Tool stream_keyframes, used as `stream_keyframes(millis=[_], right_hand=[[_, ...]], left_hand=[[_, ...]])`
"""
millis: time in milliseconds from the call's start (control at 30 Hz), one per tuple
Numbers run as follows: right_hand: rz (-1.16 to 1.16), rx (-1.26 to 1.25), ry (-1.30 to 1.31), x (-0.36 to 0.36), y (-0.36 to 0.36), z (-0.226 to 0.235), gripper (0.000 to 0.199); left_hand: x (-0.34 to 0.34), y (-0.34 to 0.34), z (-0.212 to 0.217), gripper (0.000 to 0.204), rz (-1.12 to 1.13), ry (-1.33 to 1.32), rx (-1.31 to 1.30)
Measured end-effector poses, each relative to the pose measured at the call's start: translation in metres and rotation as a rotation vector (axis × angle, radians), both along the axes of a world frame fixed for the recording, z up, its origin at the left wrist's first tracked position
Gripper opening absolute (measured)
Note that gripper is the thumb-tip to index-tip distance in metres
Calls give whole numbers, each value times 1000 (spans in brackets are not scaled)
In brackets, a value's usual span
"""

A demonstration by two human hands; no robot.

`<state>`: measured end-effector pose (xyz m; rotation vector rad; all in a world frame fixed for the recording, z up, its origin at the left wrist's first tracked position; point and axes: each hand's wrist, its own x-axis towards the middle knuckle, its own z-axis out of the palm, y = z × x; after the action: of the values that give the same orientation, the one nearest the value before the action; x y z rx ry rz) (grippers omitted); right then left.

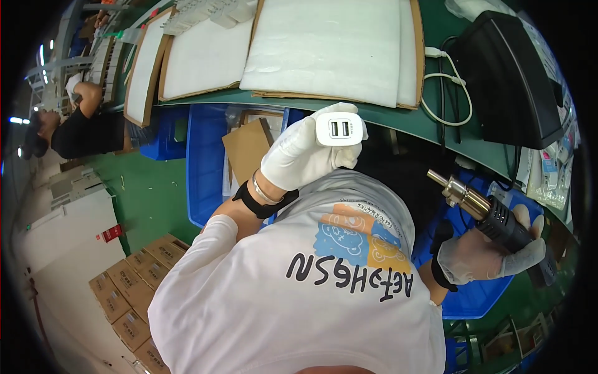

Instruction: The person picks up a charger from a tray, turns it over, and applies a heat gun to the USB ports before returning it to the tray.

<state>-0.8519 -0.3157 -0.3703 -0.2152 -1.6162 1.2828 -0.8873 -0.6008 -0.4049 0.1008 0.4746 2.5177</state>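
Note:
My left hand (302, 149), in a white glove, is closed round a white USB charger (339, 129) with two dark ports facing up. It holds the charger in front of my body, just short of the bench edge. In my right hand (479, 254), also gloved, is a hot air gun (492, 215) with a black handle and a metal nozzle. My fingers wrap round its handle. The nozzle points up and left, toward the charger but well apart from it.
White foam sheets (324, 53) on cardboard lie across the green bench (473, 128). At the right stand a black box-shaped device (507, 78) and a white cable (467, 103). A blue bin (205, 168) holds cardboard below the bench. Another person (87, 128) works at far left.

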Motion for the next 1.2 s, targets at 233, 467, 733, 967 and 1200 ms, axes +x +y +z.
stream_keyframes(millis=[233, 467, 733, 967, 1200], right_hand=[[300, -133, 22, 11, 10, -3, 59], [128, 56, -266, 16, 14, 1, 61], [33, 436, -198, 13, 9, 3, 57], [33, 484, -191, 12, 8, 9, 57], [72, 349, -145, 5, 5, 0, 42]], left_hand=[[-6, -34, 36, 59, 255, 123, -467], [-78, -188, 72, 48, 854, 589, -2088], [-157, -215, 72, 49, 417, 746, -2320], [-159, -170, 119, 48, 405, 949, -2606], [-212, -53, 104, 42, 593, 1576, -2148]])
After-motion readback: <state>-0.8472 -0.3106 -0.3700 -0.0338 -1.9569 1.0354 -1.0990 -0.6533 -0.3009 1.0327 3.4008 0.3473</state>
